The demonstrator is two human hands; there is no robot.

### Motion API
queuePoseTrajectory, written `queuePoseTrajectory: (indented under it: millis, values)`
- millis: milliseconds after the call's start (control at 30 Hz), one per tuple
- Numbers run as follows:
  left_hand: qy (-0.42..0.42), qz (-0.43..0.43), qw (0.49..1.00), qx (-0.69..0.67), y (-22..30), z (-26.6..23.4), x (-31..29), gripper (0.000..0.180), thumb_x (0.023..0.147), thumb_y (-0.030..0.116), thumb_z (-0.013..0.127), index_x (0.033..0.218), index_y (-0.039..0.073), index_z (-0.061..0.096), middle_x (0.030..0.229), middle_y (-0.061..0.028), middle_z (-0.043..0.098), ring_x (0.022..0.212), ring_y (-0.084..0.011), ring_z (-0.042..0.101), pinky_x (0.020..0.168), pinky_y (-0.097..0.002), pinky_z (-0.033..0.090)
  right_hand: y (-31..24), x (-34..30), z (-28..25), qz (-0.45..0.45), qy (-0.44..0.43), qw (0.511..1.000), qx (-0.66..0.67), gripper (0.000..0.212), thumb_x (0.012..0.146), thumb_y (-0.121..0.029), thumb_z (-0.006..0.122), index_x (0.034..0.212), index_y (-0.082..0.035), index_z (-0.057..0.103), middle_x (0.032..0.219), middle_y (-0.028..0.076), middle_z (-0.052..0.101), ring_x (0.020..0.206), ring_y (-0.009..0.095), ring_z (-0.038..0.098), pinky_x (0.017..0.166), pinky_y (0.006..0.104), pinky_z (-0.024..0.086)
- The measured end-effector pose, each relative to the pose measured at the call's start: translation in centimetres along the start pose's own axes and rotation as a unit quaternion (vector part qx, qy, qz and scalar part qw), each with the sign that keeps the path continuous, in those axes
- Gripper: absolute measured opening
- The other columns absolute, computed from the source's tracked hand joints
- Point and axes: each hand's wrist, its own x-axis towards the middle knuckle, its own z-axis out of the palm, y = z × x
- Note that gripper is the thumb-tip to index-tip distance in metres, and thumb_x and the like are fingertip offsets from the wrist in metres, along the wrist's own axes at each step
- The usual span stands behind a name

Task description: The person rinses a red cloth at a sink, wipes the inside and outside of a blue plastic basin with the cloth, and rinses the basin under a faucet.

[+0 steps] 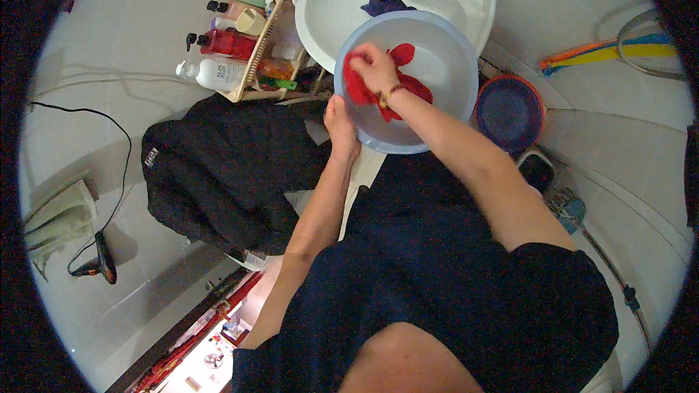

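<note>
A pale blue plastic basin (450, 51) rests against the front of the white sink (314, 14). Its left rim is gripped by my left hand (341, 129), the thumb pointing up along the outside. Inside the basin lies red cloth (413, 87), spread in loose folds over the bottom. My right hand (374, 69), with a beaded bracelet at the wrist, is closed on a bunch of this cloth near the basin's left side; its fingers are slightly blurred. A dark blue cloth (386, 6) lies in the sink just beyond the basin.
Left of the sink stands a cream rack (258, 51) of pump bottles. A black jacket (233, 167) hangs below it. A corded black appliance (105, 258) hangs on the left wall. Stacked basins (510, 113) and a mop-like tool (568, 207) are at the right.
</note>
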Motion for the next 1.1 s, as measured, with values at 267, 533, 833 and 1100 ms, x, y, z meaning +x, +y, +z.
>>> queuePoseTrajectory:
  millis: [267, 533, 833, 1100]
  values:
    - [-0.033, -0.057, 0.998, -0.008, 1.1, -1.0, 1.8, 0.033, 0.095, 0.028, 0.042, 0.111, 0.001, 0.053, 0.103, -0.0068, 0.058, 0.090, -0.0159, 0.055, 0.081, -0.0307, 0.044, -0.6, -5.7, -3.3, -0.098, -0.321, 0.939, -0.075, 0.015, 0.073, -0.011, 0.062, 0.086, -0.005, 0.060, 0.084, 0.010, 0.061, 0.080, 0.025, 0.059, 0.073, 0.0343, 0.046]
    - [0.003, -0.037, 0.999, -0.001, 0.2, 0.0, 1.4, 0.035, 0.095, 0.030, 0.041, 0.111, 0.002, 0.054, 0.103, -0.0062, 0.058, 0.091, -0.0153, 0.054, 0.083, -0.0297, 0.042, -0.6, -1.6, -0.8, -0.035, -0.046, 0.998, 0.019, 0.013, 0.075, -0.012, 0.063, 0.083, -0.004, 0.059, 0.081, 0.011, 0.061, 0.079, 0.024, 0.060, 0.071, 0.0329, 0.047]
    - [0.057, 0.012, 0.991, 0.123, 0.7, 1.7, 0.6, 0.047, 0.096, 0.038, 0.033, 0.097, -0.002, 0.057, 0.090, -0.0072, 0.057, 0.079, -0.0145, 0.048, 0.074, -0.0296, 0.041, -5.1, -1.2, -1.7, -0.200, 0.037, 0.948, -0.246, 0.012, 0.079, -0.014, 0.057, 0.088, -0.006, 0.056, 0.091, 0.013, 0.054, 0.085, 0.031, 0.054, 0.073, 0.0386, 0.045]
    - [0.081, -0.045, 0.994, 0.064, 2.6, 2.6, 0.3, 0.054, 0.096, 0.042, 0.030, 0.101, -0.004, 0.057, 0.094, -0.0091, 0.058, 0.085, -0.0151, 0.051, 0.077, -0.0302, 0.041, -5.4, -3.4, -1.7, -0.227, -0.180, 0.923, -0.252, 0.010, 0.079, -0.014, 0.055, 0.083, -0.007, 0.063, 0.089, 0.012, 0.056, 0.084, 0.030, 0.056, 0.074, 0.0395, 0.046]
